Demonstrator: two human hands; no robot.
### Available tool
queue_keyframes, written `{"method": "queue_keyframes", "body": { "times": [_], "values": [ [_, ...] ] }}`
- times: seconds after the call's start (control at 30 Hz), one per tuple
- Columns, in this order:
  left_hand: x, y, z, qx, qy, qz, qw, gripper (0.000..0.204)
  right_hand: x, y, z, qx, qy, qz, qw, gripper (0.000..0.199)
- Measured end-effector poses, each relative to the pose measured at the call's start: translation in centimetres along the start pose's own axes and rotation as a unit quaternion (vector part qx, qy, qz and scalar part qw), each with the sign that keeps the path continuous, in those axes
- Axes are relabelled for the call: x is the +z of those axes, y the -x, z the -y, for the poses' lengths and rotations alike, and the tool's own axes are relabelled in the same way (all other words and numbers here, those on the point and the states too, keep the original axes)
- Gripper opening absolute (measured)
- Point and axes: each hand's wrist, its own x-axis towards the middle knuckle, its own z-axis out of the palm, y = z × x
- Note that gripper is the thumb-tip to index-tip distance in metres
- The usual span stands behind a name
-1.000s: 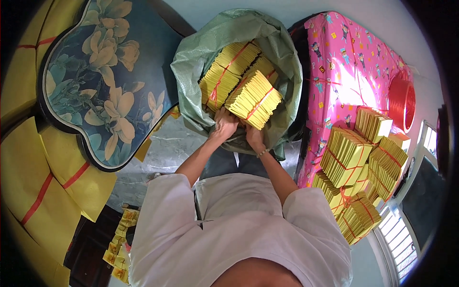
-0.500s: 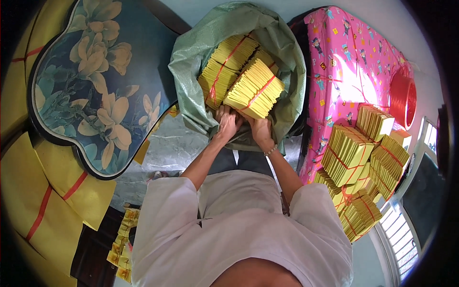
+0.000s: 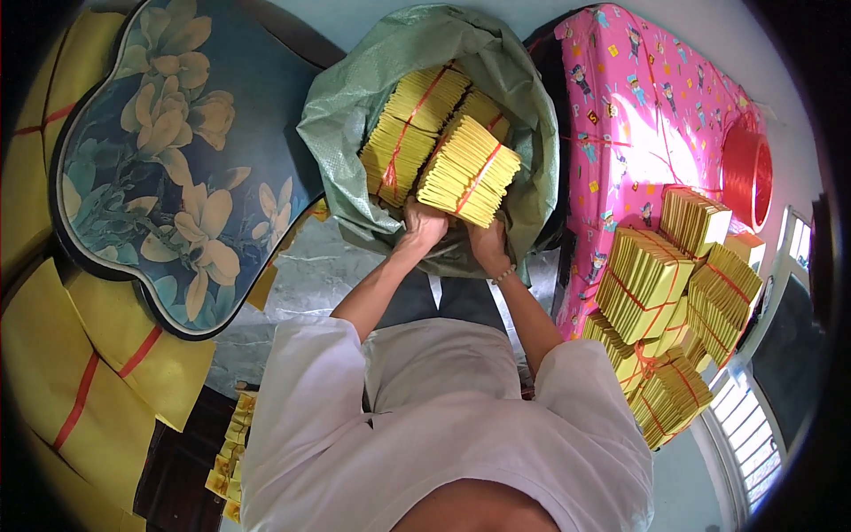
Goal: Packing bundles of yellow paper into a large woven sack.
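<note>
A bundle of folded yellow paper [image 3: 470,173], tied with red string, sits tilted in the mouth of a green woven sack [image 3: 341,151]. My left hand [image 3: 426,223] grips the bundle's near left side, its fingertips tucked beneath. At the near right corner my right hand [image 3: 487,244] holds the same bundle from below, most of its fingers hidden. Deeper in the sack, another yellow paper bundle [image 3: 399,151] with red string lies to the left, and part of a further bundle [image 3: 484,110] shows behind the held one.
Right of the sack stands a block wrapped in pink patterned covering [image 3: 592,146], with several tied yellow bundles [image 3: 645,285] and a red string roll [image 3: 746,184] by it. At left are a floral-patterned blue board [image 3: 257,133] and large yellow paper stacks [image 3: 89,381].
My hands have moved slightly apart under the bundle, the left one shifting round to its near left side. The held bundle has turned a little within the sack mouth.
</note>
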Motion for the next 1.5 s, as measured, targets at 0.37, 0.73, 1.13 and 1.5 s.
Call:
{"method": "queue_keyframes", "body": {
  "times": [0.37, 0.73, 1.13, 1.5],
  "values": [
    [-0.4, 1.7, -0.1, -0.027, 0.055, -0.064, 0.996, 0.029, 1.9, 1.3, 1.1, -0.011, 0.003, -0.053, 0.999, 0.024],
    [-13.8, 6.5, -2.3, -0.121, 0.235, -0.117, 0.957, 0.027, -12.1, 4.1, 11.9, -0.077, -0.002, -0.059, 0.995, 0.02],
    [-12.8, -3.1, 8.4, -0.559, 0.198, -0.1, 0.799, 0.096, -12.6, -7.4, 1.4, 0.286, -0.11, -0.081, 0.948, 0.054],
    [-15.0, -3.5, 10.3, -0.499, 0.608, -0.29, 0.546, 0.03, -19.3, -6.8, 8.4, -0.111, -0.298, -0.107, 0.942, 0.053]
  ]
}}
